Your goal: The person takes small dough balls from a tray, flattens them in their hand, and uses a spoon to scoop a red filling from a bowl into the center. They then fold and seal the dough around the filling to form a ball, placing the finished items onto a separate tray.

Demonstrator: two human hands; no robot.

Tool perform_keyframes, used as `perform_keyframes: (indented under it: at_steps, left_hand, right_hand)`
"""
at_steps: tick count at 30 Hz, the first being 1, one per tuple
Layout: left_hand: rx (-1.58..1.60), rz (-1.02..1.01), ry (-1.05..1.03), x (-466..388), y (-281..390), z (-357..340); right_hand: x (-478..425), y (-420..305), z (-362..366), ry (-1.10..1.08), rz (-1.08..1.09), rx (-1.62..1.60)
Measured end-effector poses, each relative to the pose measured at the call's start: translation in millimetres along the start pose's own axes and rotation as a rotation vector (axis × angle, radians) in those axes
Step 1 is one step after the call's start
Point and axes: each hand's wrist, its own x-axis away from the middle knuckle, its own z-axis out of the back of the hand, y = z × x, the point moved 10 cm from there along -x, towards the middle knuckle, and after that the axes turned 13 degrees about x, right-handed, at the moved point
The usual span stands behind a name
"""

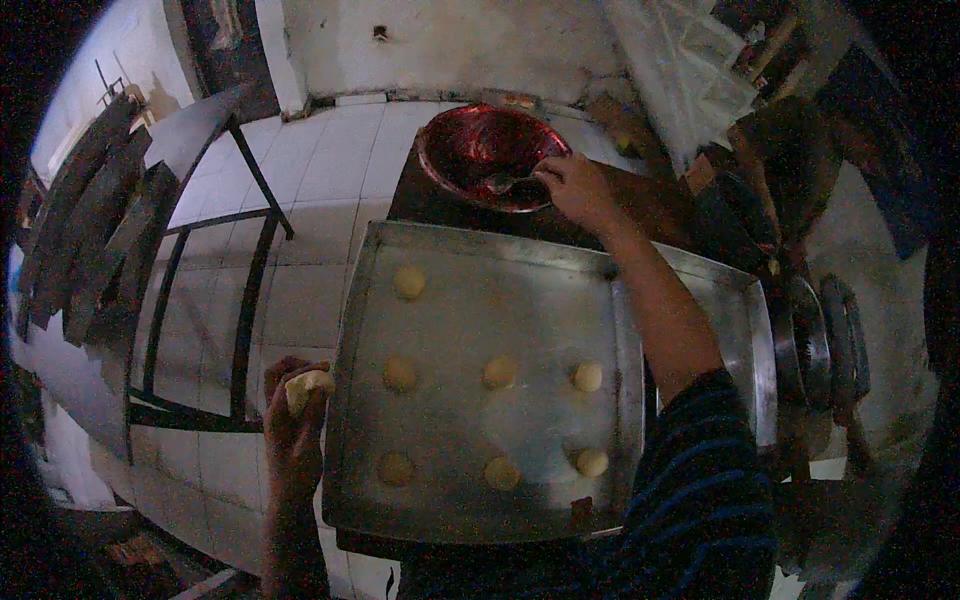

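My left hand (292,420) is closed around a lump of pale dough (309,386), just off the left rim of a wide metal baking tray (480,234). Several round dough balls (499,371) sit spaced apart on the tray. Beyond its far edge stands a shiny red bowl (487,127). My right hand (574,187) reaches over the bowl's right rim, its fingers pinching what looks like a metal spoon (504,182) inside the bowl. The bowl's contents are too dark to make out.
Another metal tray (761,360) lies to the right, partly behind my right arm. Round metal pans or lids (806,345) stand farther right. A black metal frame (247,322) rises at the left above the tiled floor (315,165). Plastic sheeting (675,75) hangs at the upper right.
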Motion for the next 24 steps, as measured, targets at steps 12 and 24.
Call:
perform_keyframes:
  at_steps: [12,24]
  left_hand:
    - [0.048,0.064,0.149,0,1,-17]
    - [0.148,-0.012,-0.028,-25,-28,-105]
  right_hand:
    - [-8,-10,-17,-0.166,-0.235,-0.034]
    - [107,-74,39,-0.101,-0.359,-1.441]
